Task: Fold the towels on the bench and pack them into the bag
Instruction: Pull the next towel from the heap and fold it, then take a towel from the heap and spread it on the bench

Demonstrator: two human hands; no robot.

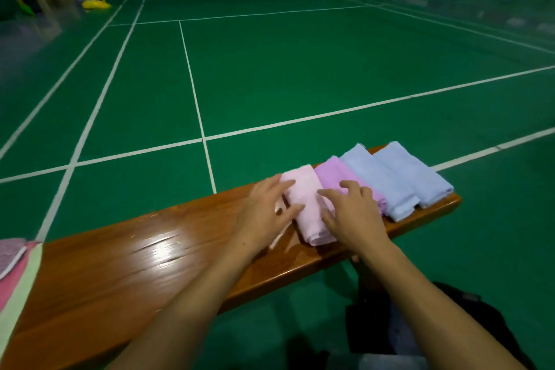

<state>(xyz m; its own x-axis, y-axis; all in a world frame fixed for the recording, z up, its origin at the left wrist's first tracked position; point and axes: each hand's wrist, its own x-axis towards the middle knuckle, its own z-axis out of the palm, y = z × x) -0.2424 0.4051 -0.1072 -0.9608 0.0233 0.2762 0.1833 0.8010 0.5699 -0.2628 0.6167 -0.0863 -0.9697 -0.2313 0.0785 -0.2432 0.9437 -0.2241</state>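
From the head camera we see our left hand point(267, 213) spread along the left side of the pink towel point(309, 204), fingers point(289, 212) loosely straight, touching its edge and gripping nothing. Our right hand point(354, 216) lies open on top of that towel's right side, its fingertips also reaching onto the purple towel point(339, 174) just beyond them. Past the purple one, farther from our fingers, two blue towels point(396, 177) lie folded in the same row on the table point(150, 264).

We judge the pink towel light, soft and limp: it will sag and unfold if pinched at one corner. Better to slide fingers under both long sides and lift it as a flat bundle, thumbs pressing on top. A dark shape below our right forearm may be the bag point(468, 318); we cannot tell.
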